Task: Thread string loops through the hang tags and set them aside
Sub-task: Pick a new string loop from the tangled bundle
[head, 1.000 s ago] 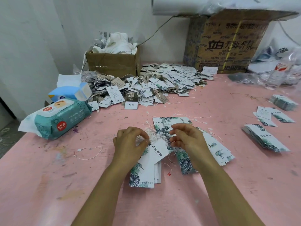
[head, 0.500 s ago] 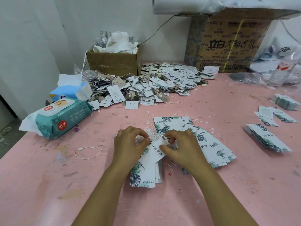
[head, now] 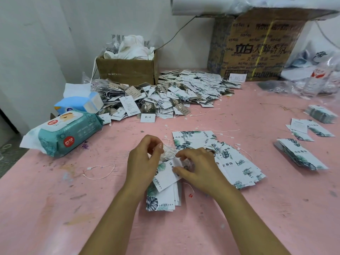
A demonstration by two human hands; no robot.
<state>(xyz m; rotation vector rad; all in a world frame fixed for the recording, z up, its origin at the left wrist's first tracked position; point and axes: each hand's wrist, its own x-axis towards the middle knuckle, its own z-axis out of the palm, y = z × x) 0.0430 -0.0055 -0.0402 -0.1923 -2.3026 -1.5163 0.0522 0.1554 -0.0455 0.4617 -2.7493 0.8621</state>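
Note:
My left hand (head: 142, 161) pinches a bundle of thin white string loops (head: 170, 152) at the top of a stack of white hang tags with green leaf print (head: 164, 195). My right hand (head: 197, 168) presses thumb and fingers on the top tag (head: 166, 174) of that stack, right by its hole end. A fanned spread of the same leaf tags (head: 237, 166) lies just right of my hands. One loose string loop (head: 100, 172) rests on the pink table (head: 55, 208) to the left.
A big heap of finished tags (head: 165, 96) lies at the back, before a small cardboard box (head: 127, 69) and a large carton (head: 257, 46). A wet-wipe pack (head: 64, 133) and tissue pack (head: 81, 103) sit left. Small tag piles (head: 301, 155) lie right.
My right hand has slid left and down onto the top tag, closing in on my left hand. The left hand holds the string bundle in the same place.

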